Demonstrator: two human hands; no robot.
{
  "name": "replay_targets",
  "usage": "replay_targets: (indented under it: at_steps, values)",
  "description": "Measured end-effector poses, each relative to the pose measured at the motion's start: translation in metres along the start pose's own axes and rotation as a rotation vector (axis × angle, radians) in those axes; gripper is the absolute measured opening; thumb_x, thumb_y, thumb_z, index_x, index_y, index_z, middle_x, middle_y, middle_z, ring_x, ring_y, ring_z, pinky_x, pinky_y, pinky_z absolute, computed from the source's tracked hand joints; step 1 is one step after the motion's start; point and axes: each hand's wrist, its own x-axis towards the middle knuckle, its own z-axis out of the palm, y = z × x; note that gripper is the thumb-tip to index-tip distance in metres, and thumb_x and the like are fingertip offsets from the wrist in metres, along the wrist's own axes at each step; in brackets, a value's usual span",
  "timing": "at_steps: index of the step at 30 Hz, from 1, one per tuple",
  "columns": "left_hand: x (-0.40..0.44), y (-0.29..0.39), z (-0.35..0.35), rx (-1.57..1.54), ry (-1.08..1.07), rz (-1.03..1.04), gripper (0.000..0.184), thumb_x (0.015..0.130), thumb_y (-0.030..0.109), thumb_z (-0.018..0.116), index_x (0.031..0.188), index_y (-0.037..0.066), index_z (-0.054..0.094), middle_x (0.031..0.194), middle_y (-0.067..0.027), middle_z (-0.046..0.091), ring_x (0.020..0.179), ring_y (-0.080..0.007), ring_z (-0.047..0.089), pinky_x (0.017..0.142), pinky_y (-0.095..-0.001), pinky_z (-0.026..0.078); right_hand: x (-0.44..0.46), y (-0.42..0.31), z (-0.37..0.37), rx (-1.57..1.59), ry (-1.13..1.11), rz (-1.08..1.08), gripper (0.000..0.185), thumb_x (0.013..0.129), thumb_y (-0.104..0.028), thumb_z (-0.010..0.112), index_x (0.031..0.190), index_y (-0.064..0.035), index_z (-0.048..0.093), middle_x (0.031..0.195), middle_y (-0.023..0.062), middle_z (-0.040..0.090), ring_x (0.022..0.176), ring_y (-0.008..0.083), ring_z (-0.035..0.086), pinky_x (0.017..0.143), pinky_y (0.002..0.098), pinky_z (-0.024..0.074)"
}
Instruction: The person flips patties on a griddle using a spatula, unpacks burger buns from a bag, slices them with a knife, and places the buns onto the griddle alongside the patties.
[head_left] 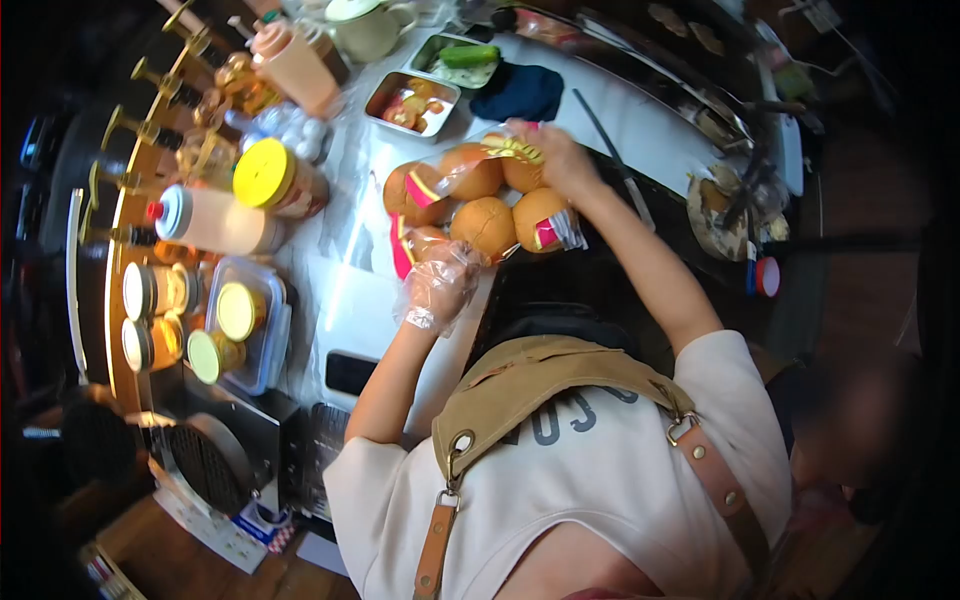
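A clear plastic pack of several round brown buns [482, 228], with red and yellow printing, is held over the near edge of the counter. My left hand [440, 285], in a thin clear glove, is closed on the pack's lower left corner. At the upper right end of the pack, my right hand [553, 160] grips the plastic, with its fingers partly blurred. Just beyond the buns lie a dark folded cloth [517, 92] and a metal tray of cut tomato [412, 104].
Another tray holds a green vegetable [470, 57]. On the left stand squeeze bottles [218, 219], a yellow-lidded tub [278, 178] and a plastic box with jars [265, 335]. A phone [350, 373] lies near my left forearm. A long dark utensil [612, 150] lies beyond my right forearm.
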Motion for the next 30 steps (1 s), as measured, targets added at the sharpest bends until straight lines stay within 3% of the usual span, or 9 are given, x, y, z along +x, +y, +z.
replay_targets:
  at_steps: [1, 3, 5, 8, 12, 20, 23, 27, 30]
  values:
    - [-0.006, 0.0, 0.0, 0.006, 0.0, -0.043, 0.017, 0.073, 0.01, 0.059, 0.089, 0.011, 0.059, 0.082, -0.012, 0.058, 0.073, -0.0279, 0.057, 0.059, -0.0394, 0.047, 0.01, 0.006, -0.003, 0.048, 0.053, -0.024, 0.06, 0.069, 0.011, 0.045, 0.121, -0.0205, 0.048, 0.083, 0.0161, 0.053, 0.082, 0.0328, 0.053, 0.072, 0.0395, 0.0436]
    - [-0.029, 0.0, 0.002, 0.009, 0.227, 0.009, 0.032, 0.074, 0.008, 0.054, 0.105, 0.014, 0.056, 0.097, -0.0104, 0.052, 0.089, -0.0284, 0.053, 0.072, -0.0408, 0.044, 0.023, 0.009, -0.006, 0.136, 0.063, -0.096, 0.057, 0.07, 0.009, 0.044, 0.119, -0.019, 0.048, 0.082, 0.0163, 0.053, 0.08, 0.0332, 0.053, 0.071, 0.0391, 0.0437]
    - [-0.052, 0.019, -0.005, 0.19, 0.208, -0.286, 0.058, 0.077, 0.019, 0.06, 0.131, 0.023, 0.037, 0.12, -0.0096, 0.044, 0.105, -0.0268, 0.046, 0.088, -0.0539, 0.034, 0.021, -0.011, -0.01, 0.182, 0.027, -0.092, 0.063, 0.067, 0.012, 0.044, 0.12, -0.0201, 0.047, 0.081, 0.0146, 0.049, 0.079, 0.0325, 0.052, 0.071, 0.0402, 0.0431]
    - [-0.1, 0.031, 0.026, 0.178, 0.158, -0.704, 0.067, 0.075, 0.035, 0.063, 0.134, 0.033, 0.03, 0.138, -0.0133, 0.02, 0.123, -0.0316, 0.026, 0.089, -0.0671, 0.022, 0.012, -0.012, 0.001, 0.193, -0.004, -0.116, 0.066, 0.064, 0.014, 0.039, 0.121, -0.0187, 0.047, 0.081, 0.0141, 0.05, 0.081, 0.0326, 0.052, 0.073, 0.0398, 0.0424]
    - [-0.143, 0.033, 0.065, 0.103, 0.15, -0.994, 0.066, 0.077, 0.033, 0.061, 0.134, 0.034, 0.027, 0.143, -0.0157, 0.01, 0.128, -0.0351, 0.016, 0.089, -0.0693, 0.017, 0.009, -0.01, 0.005, 0.208, -0.028, -0.118, 0.062, 0.066, 0.013, 0.039, 0.12, -0.0174, 0.047, 0.084, 0.0134, 0.053, 0.081, 0.0308, 0.054, 0.073, 0.0373, 0.0432]
    - [-0.153, 0.035, 0.06, 0.109, 0.255, -1.027, 0.063, 0.078, 0.034, 0.06, 0.133, 0.036, 0.029, 0.141, -0.0165, 0.012, 0.125, -0.0345, 0.021, 0.09, -0.0665, 0.019, 0.011, -0.021, -0.002, 0.115, -0.095, -0.1, 0.058, 0.071, 0.01, 0.047, 0.122, -0.0173, 0.046, 0.082, 0.0124, 0.054, 0.074, 0.0267, 0.055, 0.07, 0.0349, 0.0451]
    - [-0.151, 0.044, 0.057, 0.273, 0.345, -0.928, 0.062, 0.078, 0.034, 0.059, 0.133, 0.037, 0.029, 0.14, -0.0167, 0.012, 0.122, -0.0329, 0.024, 0.09, -0.0659, 0.021, 0.011, -0.021, -0.002, 0.148, -0.103, -0.1, 0.058, 0.07, 0.01, 0.046, 0.122, -0.0163, 0.046, 0.081, 0.012, 0.053, 0.073, 0.0259, 0.054, 0.069, 0.0346, 0.045]
    - [-0.148, 0.052, 0.058, 0.241, 0.325, -0.895, 0.059, 0.08, 0.034, 0.057, 0.132, 0.037, 0.03, 0.14, -0.0164, 0.012, 0.122, -0.032, 0.025, 0.09, -0.0652, 0.021, 0.011, -0.02, -0.001, 0.141, -0.104, -0.11, 0.059, 0.07, 0.011, 0.046, 0.122, -0.0156, 0.046, 0.079, 0.0118, 0.052, 0.072, 0.0252, 0.054, 0.068, 0.0342, 0.0448]
    - [-0.154, 0.044, 0.062, 0.242, 0.182, -0.988, 0.058, 0.08, 0.034, 0.056, 0.132, 0.037, 0.03, 0.14, -0.0166, 0.013, 0.125, -0.0327, 0.022, 0.09, -0.0654, 0.021, 0.009, -0.02, -0.003, 0.157, -0.094, -0.125, 0.059, 0.069, 0.011, 0.046, 0.122, -0.0155, 0.046, 0.08, 0.0119, 0.053, 0.073, 0.0252, 0.054, 0.069, 0.0338, 0.0449]
